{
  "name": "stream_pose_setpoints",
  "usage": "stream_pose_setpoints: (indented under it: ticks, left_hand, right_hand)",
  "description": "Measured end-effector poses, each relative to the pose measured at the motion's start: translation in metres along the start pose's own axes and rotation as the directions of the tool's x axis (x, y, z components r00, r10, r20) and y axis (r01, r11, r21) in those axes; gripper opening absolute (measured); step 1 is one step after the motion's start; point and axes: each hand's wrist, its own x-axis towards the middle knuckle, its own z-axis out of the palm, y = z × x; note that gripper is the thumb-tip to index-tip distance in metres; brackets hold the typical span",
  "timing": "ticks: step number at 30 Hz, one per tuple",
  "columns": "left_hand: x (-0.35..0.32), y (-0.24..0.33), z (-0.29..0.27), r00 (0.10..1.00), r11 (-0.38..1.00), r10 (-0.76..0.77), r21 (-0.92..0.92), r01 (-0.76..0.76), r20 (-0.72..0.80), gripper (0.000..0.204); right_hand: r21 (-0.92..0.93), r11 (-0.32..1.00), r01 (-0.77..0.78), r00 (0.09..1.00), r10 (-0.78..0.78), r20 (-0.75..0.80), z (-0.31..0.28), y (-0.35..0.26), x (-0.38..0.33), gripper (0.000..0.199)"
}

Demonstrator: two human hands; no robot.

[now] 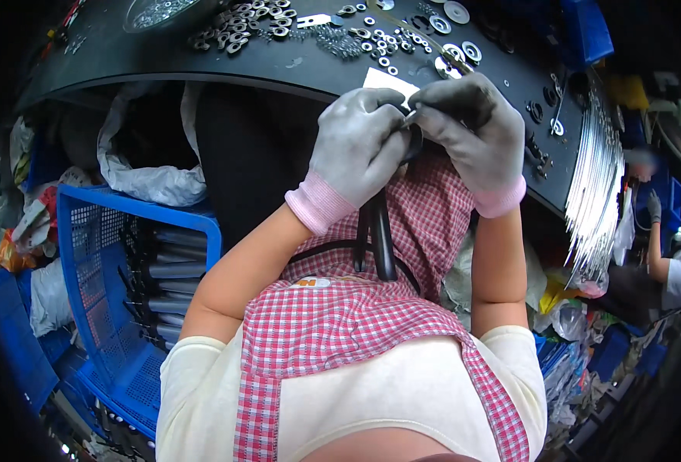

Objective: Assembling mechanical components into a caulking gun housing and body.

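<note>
My gloved left hand [360,146] is closed around the upper end of a black part with two long handles [383,242]. Those handles hang down over my checked apron, and the top of the part is hidden by my fingers. Right beside it, my gloved right hand [475,131] is closed in a pinch, its fingertips meeting the left ones. A small silvery bit shows between the fingertips, too small to name. Just behind the hands, a white flat piece [389,82] lies at the edge of the dark table [156,58].
On the table lie several metal levers [237,31], a pile of springs [337,42], rings and discs [456,11], and a bowl [160,14] of small parts. Long metal rods [596,177] lie at the right. A blue crate [79,254] holds grey-handled parts at left. Another person [664,269] sits far right.
</note>
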Motion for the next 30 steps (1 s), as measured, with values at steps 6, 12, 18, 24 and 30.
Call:
stream_pose_setpoints:
  ticks: [6,12,18,24,30]
  left_hand:
    - [-0.002,0.001,-0.001,1.000,0.999,0.014,-0.040,-0.014,0.009,0.015]
    - [-0.004,-0.001,-0.001,0.999,0.999,-0.010,-0.048,0.011,0.034,0.017]
    - [-0.004,-0.001,0.000,0.999,0.997,0.036,-0.067,-0.035,0.021,0.016]
    - [-0.004,-0.003,0.000,0.999,0.998,0.029,-0.058,-0.027,0.042,0.020]
    - [-0.002,-0.002,0.000,0.999,0.995,-0.010,-0.097,0.013,0.039,0.019]
  right_hand:
    - [-0.179,0.978,0.105,0.983,-0.075,0.170,-0.009,-0.014,0.000,0.018]
    - [-0.369,0.927,-0.064,0.949,0.172,0.265,-0.012,-0.038,0.014,0.023]
    - [-0.380,0.908,0.178,0.913,-0.009,0.407,-0.022,-0.031,0.026,0.024]
    - [-0.512,0.728,0.456,0.845,-0.174,0.506,-0.021,-0.029,0.027,0.022]
    - [-0.371,0.819,0.437,0.854,-0.248,0.457,-0.023,-0.008,0.023,0.022]
